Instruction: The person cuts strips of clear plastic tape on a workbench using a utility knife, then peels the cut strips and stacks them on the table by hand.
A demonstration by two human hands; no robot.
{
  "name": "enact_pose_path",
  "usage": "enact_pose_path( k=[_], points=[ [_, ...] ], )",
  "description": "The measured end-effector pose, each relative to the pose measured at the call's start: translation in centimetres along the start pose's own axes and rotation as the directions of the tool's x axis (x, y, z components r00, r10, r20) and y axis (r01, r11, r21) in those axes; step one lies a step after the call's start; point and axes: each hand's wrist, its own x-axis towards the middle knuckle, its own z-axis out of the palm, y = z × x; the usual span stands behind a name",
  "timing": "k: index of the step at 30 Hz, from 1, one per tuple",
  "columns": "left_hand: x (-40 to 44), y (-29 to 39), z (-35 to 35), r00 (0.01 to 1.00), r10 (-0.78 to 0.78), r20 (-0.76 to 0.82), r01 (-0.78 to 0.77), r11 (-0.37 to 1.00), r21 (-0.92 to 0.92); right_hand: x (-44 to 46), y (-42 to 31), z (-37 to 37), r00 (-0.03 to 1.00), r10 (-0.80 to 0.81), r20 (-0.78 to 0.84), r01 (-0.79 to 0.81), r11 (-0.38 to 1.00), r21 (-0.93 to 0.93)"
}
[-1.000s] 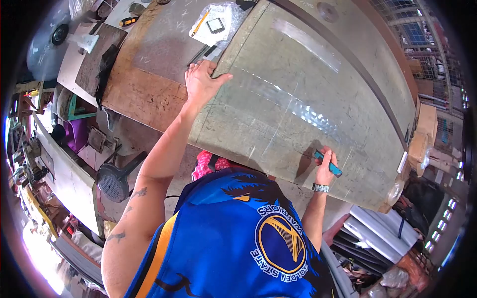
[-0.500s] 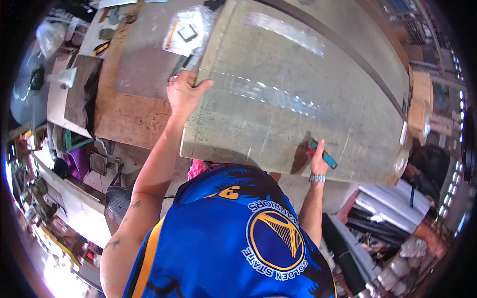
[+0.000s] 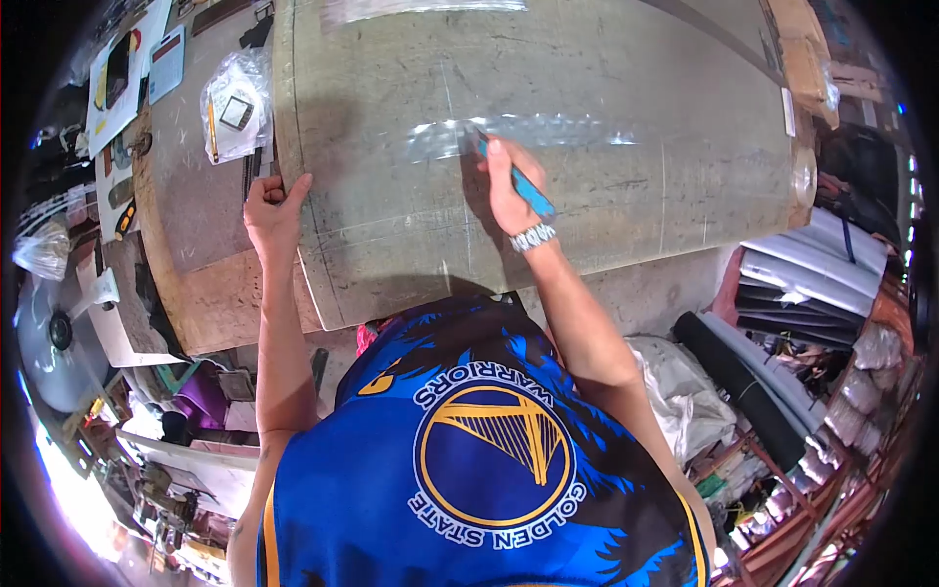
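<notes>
My right hand (image 3: pixel 511 186) is closed round a blue-handled utility knife (image 3: pixel 533 194), its dark tip pointing forward at the surface of a large grey-green board (image 3: pixel 391 225). Whether the tip touches is unclear. Just ahead lies a shiny clear plastic strip (image 3: pixel 577 128). At the board's left edge my left hand (image 3: pixel 274 215) has its thumb resting on the rim and its fingers curled beside a dark narrow strip (image 3: pixel 250 168). What those fingers grip is hidden.
Left of the board, a clear plastic packet (image 3: pixel 235 112) lies on the brown tabletop (image 3: pixel 196 298). A light-blue calculator-like object (image 3: pixel 167 65) is farther back. Rolls of sheet material (image 3: pixel 743 391) stand at right, and a fan (image 3: pixel 61 333) is at far left.
My right hand has carried the knife leftward and forward across the board, from near its front edge to the plastic strip. The left hand stays at the left edge; the view has shifted.
</notes>
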Motion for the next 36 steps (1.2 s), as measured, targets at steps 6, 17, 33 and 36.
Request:
enact_pose_path(
  k=[6,17,33,36],
  points=[
    [0.0,0.1,0.0,1.000,-0.015,0.000,0.015,1.000,-0.003,1.6,0.9,1.9,0.993,-0.115,0.015,0.116,0.992,-0.054],
    [-0.1,0.1,0.1,1.000,-0.029,-0.012,0.029,0.999,0.018,1.9,1.4,2.3,0.987,-0.157,0.045,0.161,0.980,-0.118],
    [2.1,13.1,11.3,0.472,0.713,0.518,-0.815,0.577,-0.052,2.2,0.3,2.5,0.967,-0.240,0.085,0.252,0.949,-0.191],
    [3.6,12.7,14.0,0.330,0.699,0.635,-0.846,0.517,-0.129,2.6,0.3,2.7,0.963,-0.260,0.074,0.270,0.934,-0.232]
  ],
)
